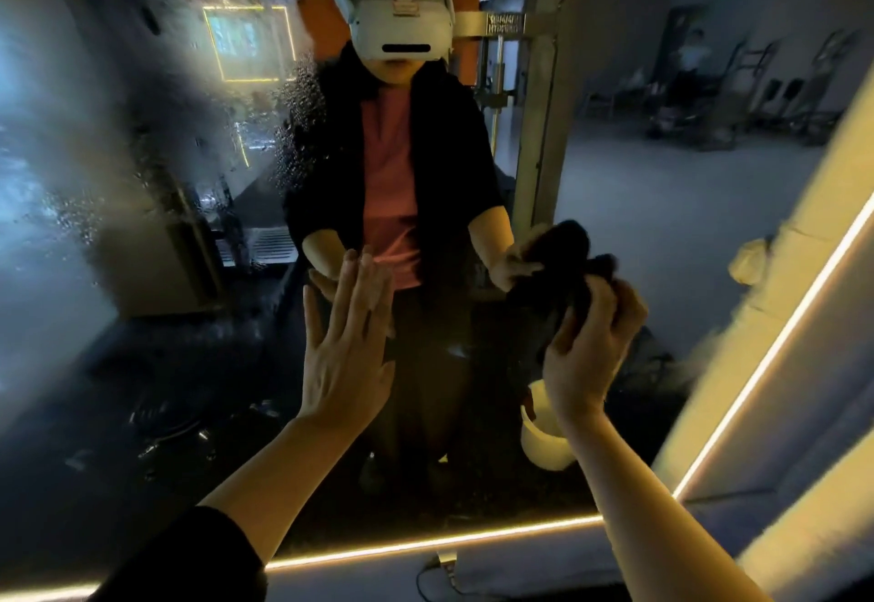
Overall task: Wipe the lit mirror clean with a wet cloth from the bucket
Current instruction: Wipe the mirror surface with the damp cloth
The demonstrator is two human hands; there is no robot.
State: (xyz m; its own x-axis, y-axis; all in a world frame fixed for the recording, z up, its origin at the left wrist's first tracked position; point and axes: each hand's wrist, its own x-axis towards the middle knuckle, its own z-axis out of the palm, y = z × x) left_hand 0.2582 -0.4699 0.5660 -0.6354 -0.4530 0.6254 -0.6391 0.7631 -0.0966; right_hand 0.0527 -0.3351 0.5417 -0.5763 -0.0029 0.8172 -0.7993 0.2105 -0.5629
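Observation:
The lit mirror (pixel 142 223) fills the view, edged by a glowing strip along its bottom and right side. Its left part is streaked and beaded with water drops. My left hand (pixel 347 346) lies flat against the glass with straight fingers, near the middle. My right hand (pixel 591 346) grips a dark cloth (pixel 563 270) bunched up at the glass, right of centre. A white bucket (pixel 544 440) shows in the reflection, low behind my right wrist. The mirror also shows a person with a headset and both hands.
A cable and small connector (pixel 444 563) lie below the mirror's bottom edge. The pale wall or frame (pixel 804 365) stands to the right of the lit edge. In the reflection there is a metal post, a dim room and chairs.

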